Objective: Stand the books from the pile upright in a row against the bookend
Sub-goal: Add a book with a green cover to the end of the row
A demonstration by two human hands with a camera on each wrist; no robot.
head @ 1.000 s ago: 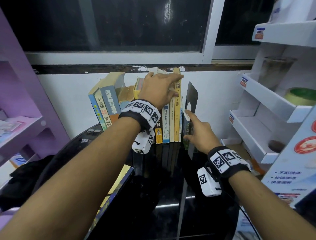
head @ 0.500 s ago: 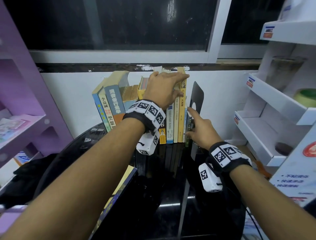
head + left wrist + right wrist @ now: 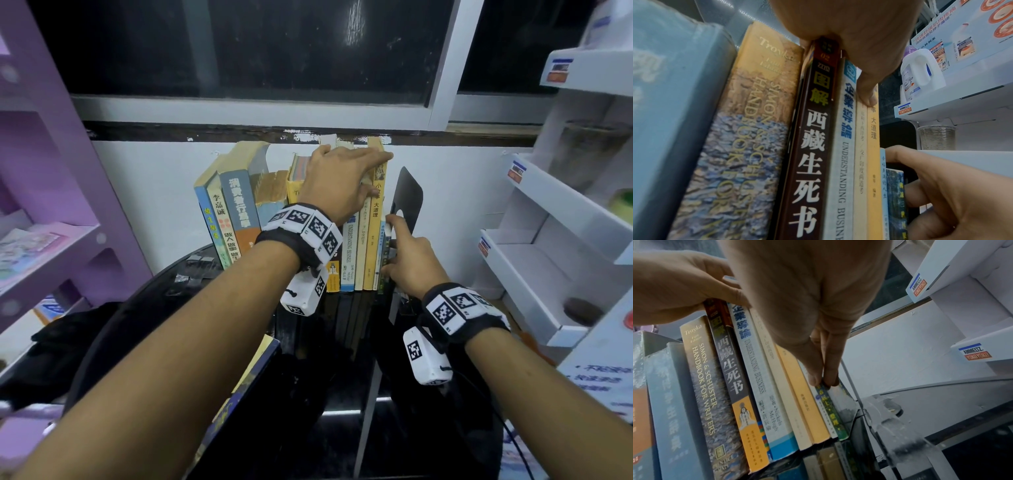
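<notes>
Both hands' fingers [image 3: 383, 158] on books [image 3: 375, 219]

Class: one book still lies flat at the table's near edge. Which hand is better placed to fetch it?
Left, probably: the flat book lies below the left hand's forearm, while the right hand steadies the small books by the bookend.

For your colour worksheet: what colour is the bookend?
Black: the bookend shows best in the head view.

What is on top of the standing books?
The left hand lies across the tops of the tall books, thumb down the front of their spines. The tops directly under the palm are hidden.
</notes>
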